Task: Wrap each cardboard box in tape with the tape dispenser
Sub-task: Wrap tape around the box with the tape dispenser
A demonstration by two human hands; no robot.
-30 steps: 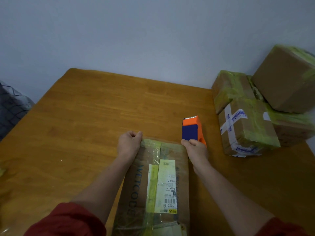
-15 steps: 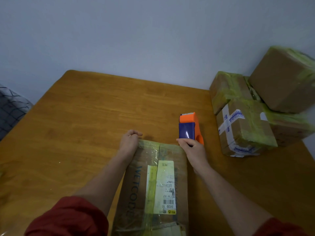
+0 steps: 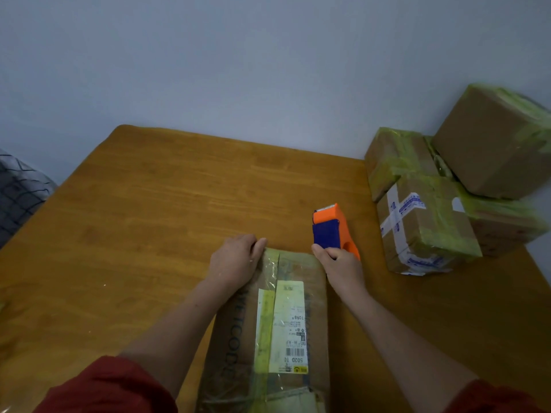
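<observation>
Off the surface's left edge lies a dark fabric with a thin checked line pattern. The surface is smooth, orange-brown wood with visible grain and a rounded far left corner.

At the middle of the near edge lies a long, flat cardboard box, its length running away from the person. Glossy clear film, wrinkled in places, covers its top. A matt yellow-green tape strip runs lengthwise beside a pale rectangular shipping label bearing a barcode.

The left hand, coming out of a red sleeve, rests on the box's far left corner, its fingers bent down over the far edge and holding it.

The right hand sits at the box's far right corner, fingers curled tight round the handle of the tape dispenser. It is a hard plastic tool, an orange body with a dark blue block on top, and it points toward the far edge just beyond the box.

At the right edge, toward the far corner, taped cardboard boxes are piled. A squat box with greenish tape sits farthest back. A cube-like box crossed with white printed tape sits in front of it. A large plain box rests tilted on top of a lower box.
</observation>
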